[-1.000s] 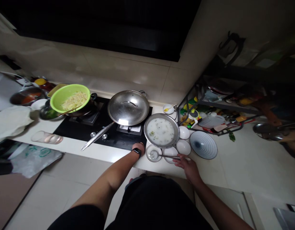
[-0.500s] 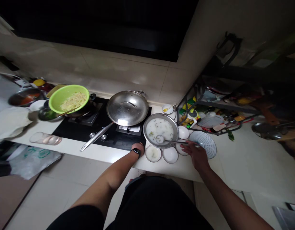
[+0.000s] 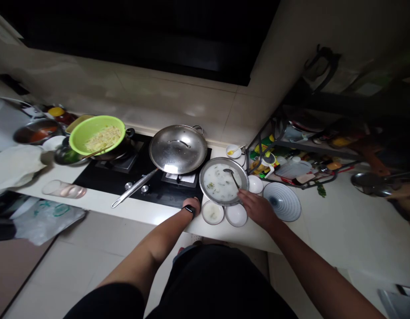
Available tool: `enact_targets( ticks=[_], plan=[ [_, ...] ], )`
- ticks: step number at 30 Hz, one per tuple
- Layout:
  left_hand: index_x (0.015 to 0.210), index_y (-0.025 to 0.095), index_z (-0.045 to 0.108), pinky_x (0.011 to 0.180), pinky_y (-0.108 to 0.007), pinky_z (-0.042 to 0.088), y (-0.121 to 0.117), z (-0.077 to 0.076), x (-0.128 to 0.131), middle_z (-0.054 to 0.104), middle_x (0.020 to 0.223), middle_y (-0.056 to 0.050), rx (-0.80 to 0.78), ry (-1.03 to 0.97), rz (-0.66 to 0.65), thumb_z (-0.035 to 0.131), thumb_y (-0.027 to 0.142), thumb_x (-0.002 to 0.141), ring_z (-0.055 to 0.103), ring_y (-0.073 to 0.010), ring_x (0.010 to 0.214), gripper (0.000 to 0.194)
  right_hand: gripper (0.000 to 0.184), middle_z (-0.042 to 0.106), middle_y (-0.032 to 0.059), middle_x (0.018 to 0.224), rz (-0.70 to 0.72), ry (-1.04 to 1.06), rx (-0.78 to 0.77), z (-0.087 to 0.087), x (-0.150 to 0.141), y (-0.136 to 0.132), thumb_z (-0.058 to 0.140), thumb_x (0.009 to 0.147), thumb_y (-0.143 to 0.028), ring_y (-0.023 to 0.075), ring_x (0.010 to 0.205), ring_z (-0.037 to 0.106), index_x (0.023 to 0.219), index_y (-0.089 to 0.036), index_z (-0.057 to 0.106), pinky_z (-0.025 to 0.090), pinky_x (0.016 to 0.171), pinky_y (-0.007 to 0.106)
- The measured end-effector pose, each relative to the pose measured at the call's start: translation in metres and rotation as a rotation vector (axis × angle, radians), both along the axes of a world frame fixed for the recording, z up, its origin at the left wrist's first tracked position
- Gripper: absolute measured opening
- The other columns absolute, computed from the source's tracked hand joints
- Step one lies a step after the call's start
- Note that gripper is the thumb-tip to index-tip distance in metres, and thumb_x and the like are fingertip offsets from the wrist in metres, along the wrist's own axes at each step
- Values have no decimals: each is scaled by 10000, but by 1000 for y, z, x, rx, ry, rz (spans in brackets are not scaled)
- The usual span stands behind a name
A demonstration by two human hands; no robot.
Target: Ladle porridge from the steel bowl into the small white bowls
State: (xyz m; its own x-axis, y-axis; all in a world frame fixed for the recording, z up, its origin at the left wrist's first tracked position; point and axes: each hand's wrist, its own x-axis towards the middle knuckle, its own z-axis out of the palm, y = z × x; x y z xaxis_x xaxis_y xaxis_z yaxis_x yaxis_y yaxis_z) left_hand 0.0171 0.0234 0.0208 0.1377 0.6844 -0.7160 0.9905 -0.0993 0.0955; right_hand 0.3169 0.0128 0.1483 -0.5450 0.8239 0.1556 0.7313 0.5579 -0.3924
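Observation:
My right hand (image 3: pixel 258 208) is closed around the handle of a metal ladle (image 3: pixel 232 176). The ladle's head dips into the milky soup with dark bits inside a metal basin (image 3: pixel 246 170). My left hand (image 3: pixel 192 205), below a dark watch, rests on the counter edge by the stove's front corner; its fingers are mostly hidden. Just right of it stands a small bowl (image 3: pixel 212 212) holding some of the soup. Beside that is another small white bowl (image 3: pixel 236 215). A third small bowl (image 3: pixel 255 184) sits behind my right hand, at the basin's right side.
A lidded wok (image 3: pixel 178 149) sits on the black stove (image 3: pixel 158 193), its long handle pointing toward me. Leftward are a green basin (image 3: pixel 76 138) of pale shreds and a glass lying on its side (image 3: pixel 63 189). A patterned plate (image 3: pixel 286 199) and a condiment rack (image 3: pixel 302 184) are on the right.
My right hand has moved left and nearer the basin with the ladle. The ladle's head has shifted to the far side of the soup and turned over. My left hand stays put.

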Motion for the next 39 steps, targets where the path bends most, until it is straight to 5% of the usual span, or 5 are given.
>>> enact_targets(
  ticks=[5,13,21,30,39],
  plan=[
    [1463,26,578,1018,-418,601,0,1,1,698,1384,-291,-7,7,2,634,193,870,691,-353,1300,619,408,764,112,1365,-24,3,-12,-10,3,-10,492,984,-145,277,1229,749,1251,-227,790,605,1072,451],
    [1441,31,592,1024,-421,599,1,-2,0,697,1380,-292,-10,-5,6,674,187,856,690,-360,1300,610,310,826,66,1205,-284,394,-210,28,-7,-67,533,1067,-362,263,1085,799,1175,-286,814,643,974,392],
    [1435,54,607,1025,-425,604,0,-4,0,720,1349,-279,17,4,25,640,207,876,702,-345,1288,580,347,844,95,1109,-128,409,-334,-6,-17,-93,513,1069,-417,270,1018,814,1126,-261,817,649,951,397],
    [1452,59,583,1030,-431,593,0,-10,-2,706,1363,-294,2,-12,31,690,280,879,690,-359,1304,623,692,829,148,831,-668,827,-675,-35,-21,-89,720,787,-855,350,816,827,976,-192,781,688,722,466],
    [1432,74,602,1027,-438,593,-1,-12,-2,702,1366,-297,6,-20,52,700,325,882,696,-362,1294,613,672,825,141,963,-982,1140,-774,-29,-10,-79,986,566,-680,346,813,836,926,-158,763,691,689,412]
  ],
)
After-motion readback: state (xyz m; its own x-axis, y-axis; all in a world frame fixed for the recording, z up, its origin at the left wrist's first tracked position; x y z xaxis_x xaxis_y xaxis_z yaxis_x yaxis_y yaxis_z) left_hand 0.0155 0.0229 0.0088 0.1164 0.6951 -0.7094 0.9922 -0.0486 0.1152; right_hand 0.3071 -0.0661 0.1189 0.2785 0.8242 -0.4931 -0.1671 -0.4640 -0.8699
